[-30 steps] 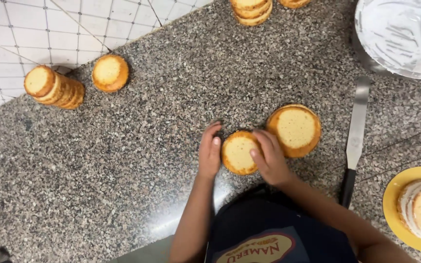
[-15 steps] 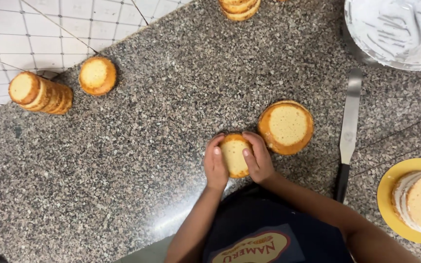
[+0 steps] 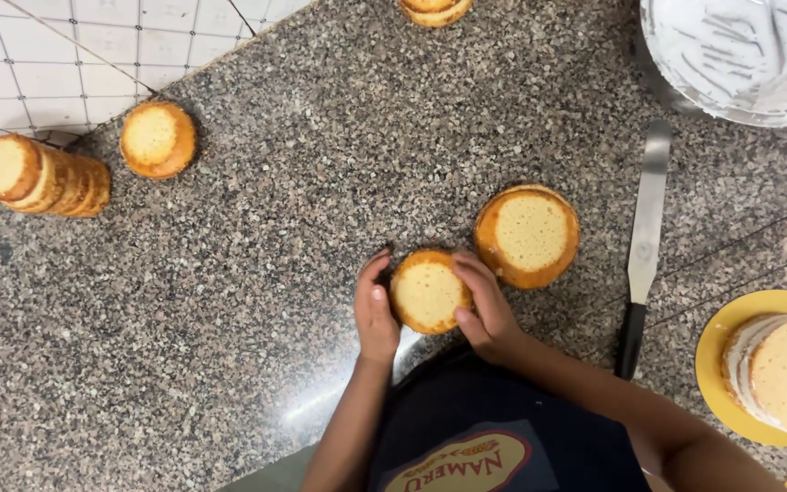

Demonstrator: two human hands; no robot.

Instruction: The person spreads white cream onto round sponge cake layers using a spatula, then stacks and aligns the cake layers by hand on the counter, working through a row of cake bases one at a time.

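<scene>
Since the earlier frame our left hand [image 3: 375,314] and right hand [image 3: 485,314] have clamped the small sponge round [image 3: 427,292], lying at seven o'clock of the larger sponge round [image 3: 528,235]; squeezing harder could crumble its edge.

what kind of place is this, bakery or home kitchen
Probably a bakery or cake-making kitchen. Many round sponge layers sit on a granite counter, beside an offset spatula and a bowl of white frosting. Both hands grip one small sponge round.
</scene>
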